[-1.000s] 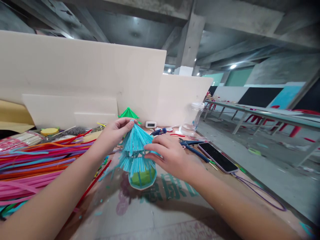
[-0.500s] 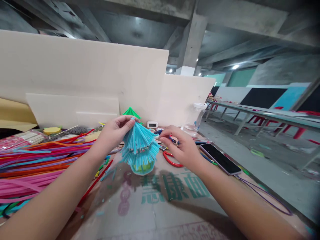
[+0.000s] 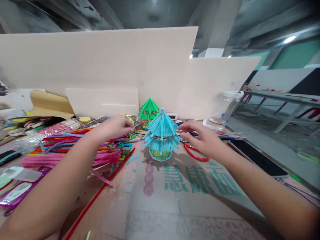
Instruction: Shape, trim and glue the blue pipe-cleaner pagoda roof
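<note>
A light-blue model pavilion with two tiers of fringed roof and a greenish-yellow base stands upright on the work surface. Its roofs look built from thin fuzzy strips. My left hand is to the left of it, apart from it, fingers curled together with nothing visible in them. On the other side, my right hand has thumb and fingers apart, fingertips close to the roof edge; whether they touch it is unclear. Behind stands a similar green model pavilion, partly hidden by the blue one.
Coloured pipe cleaners lie heaped at left. Red-handled scissors or pliers are below my right hand. A phone and a clear water bottle are at right. Pale boards stand along the back.
My left hand has let go of the blue pavilion's tip and moved left. The pavilion now stands upright by itself. The view has shifted left, showing more of the green pavilion.
</note>
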Action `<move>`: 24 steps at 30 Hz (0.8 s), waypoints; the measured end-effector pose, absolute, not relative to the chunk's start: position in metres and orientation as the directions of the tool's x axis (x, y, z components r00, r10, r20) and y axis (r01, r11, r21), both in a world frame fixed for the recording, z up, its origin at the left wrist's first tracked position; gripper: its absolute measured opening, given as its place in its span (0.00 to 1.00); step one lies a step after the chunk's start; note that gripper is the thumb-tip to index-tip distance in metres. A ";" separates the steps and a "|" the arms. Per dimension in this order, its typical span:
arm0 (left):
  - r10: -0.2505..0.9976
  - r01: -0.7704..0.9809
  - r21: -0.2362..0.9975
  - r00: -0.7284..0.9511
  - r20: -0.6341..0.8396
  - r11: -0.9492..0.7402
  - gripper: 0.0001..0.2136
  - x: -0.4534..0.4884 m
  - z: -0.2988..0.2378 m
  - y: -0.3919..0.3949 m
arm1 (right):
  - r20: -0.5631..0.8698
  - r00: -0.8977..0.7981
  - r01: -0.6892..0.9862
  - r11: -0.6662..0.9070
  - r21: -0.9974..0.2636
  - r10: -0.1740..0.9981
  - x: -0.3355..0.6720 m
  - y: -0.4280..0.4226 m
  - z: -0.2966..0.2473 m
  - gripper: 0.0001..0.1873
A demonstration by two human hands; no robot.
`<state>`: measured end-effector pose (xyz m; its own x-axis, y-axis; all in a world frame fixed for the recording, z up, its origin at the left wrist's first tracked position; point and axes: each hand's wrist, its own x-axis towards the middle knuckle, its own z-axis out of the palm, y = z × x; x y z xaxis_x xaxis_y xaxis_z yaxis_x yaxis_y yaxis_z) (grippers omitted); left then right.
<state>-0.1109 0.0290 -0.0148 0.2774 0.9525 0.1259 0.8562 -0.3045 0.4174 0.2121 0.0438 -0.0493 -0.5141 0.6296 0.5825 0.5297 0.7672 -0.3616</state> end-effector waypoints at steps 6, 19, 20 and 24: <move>0.887 0.929 0.157 0.367 -0.281 -0.335 0.09 -0.094 -0.048 0.033 | 0.597 -0.501 0.535 0.766 -0.356 0.627 0.216 0.043 -0.042 0.11; 0.880 0.933 0.056 0.354 -0.318 -0.355 0.12 -0.090 -0.075 0.032 | 0.640 -0.439 0.530 0.757 -0.383 0.631 0.229 0.037 -0.023 0.08; 0.883 0.932 0.056 0.357 -0.305 -0.357 0.12 -0.091 -0.077 0.033 | 0.643 -0.439 0.527 0.759 -0.381 0.628 0.229 0.037 -0.023 0.08; 0.908 0.932 0.069 0.363 -0.210 -0.357 0.07 -0.091 -0.081 0.037 | 0.648 -0.442 0.521 0.766 -0.377 0.620 0.229 0.035 -0.022 0.08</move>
